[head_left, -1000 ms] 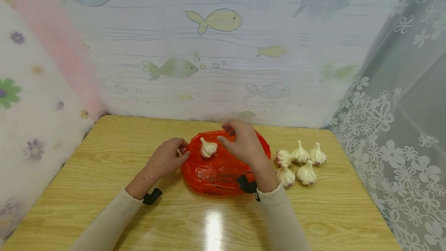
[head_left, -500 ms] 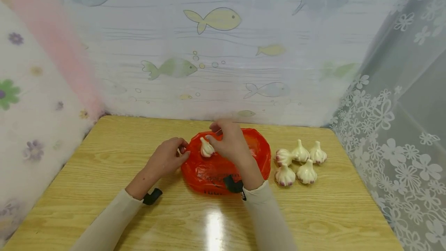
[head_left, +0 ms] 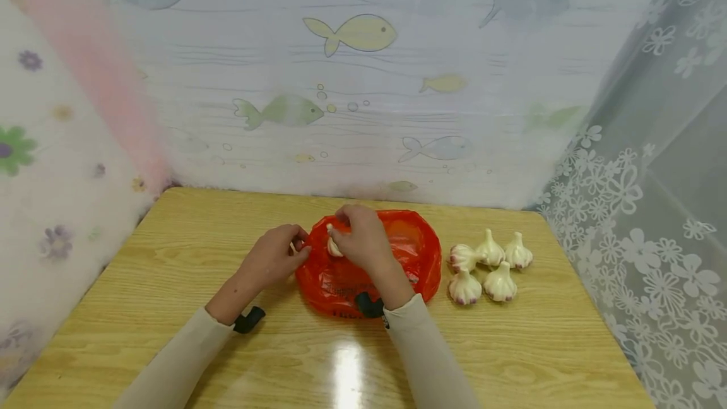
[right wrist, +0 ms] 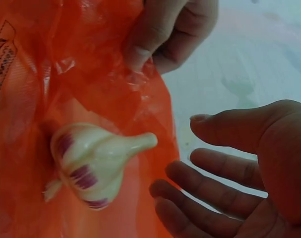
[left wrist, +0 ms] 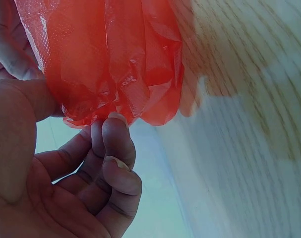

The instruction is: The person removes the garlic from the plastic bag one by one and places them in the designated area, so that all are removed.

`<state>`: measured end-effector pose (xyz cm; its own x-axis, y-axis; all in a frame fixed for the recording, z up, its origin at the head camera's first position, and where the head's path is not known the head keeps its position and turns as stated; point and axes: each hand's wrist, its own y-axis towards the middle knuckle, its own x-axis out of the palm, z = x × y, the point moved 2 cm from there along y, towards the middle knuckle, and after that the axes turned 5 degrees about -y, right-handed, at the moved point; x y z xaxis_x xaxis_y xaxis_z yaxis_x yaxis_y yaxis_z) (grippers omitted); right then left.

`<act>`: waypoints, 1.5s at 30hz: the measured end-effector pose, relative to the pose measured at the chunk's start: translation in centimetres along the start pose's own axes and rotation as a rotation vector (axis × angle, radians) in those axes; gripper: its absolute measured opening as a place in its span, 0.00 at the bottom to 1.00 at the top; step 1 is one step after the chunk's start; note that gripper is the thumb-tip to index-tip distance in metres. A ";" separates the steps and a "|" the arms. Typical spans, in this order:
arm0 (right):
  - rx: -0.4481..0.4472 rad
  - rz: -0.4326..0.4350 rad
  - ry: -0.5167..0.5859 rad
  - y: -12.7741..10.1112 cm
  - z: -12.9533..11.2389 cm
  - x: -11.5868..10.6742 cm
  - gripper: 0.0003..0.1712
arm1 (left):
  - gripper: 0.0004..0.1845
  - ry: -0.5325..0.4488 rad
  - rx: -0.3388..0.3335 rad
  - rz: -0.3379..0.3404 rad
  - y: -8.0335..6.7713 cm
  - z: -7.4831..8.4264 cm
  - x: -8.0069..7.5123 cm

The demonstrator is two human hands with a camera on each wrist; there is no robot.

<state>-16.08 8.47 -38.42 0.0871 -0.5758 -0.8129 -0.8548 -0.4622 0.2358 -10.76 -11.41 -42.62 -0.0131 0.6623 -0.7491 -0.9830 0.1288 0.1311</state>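
So far your left hand (head_left: 276, 256) pinches the crumpled orange plastic bag (head_left: 417, 251), your loosely open right hand (head_left: 359, 240) reaches one white purple-streaked garlic bulb (right wrist: 93, 163) on it, five bulbs (head_left: 488, 264) waiting right.

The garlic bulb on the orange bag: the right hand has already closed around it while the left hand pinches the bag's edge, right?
Not quite. The right wrist view shows the right hand open beside the garlic bulb, not yet closed around it. The left hand does pinch the orange bag's edge.
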 end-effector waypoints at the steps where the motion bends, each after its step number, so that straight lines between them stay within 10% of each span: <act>1: 0.004 -0.002 -0.001 0.0 0.0 0.1 0.16 | 0.09 0.001 0.000 0.000 0.0 0.0 0.0; 45: 0.047 -0.239 -0.164 0.1 1.1 3.7 0.20 | 0.09 0.006 0.012 -0.012 -0.1 0.4 0.1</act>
<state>-16.42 7.02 -41.93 0.2079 -0.3357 -0.9188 -0.8433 -0.5375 0.0056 -10.62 -11.06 -42.41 -0.0025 0.6564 -0.7544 -0.9808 0.1456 0.1299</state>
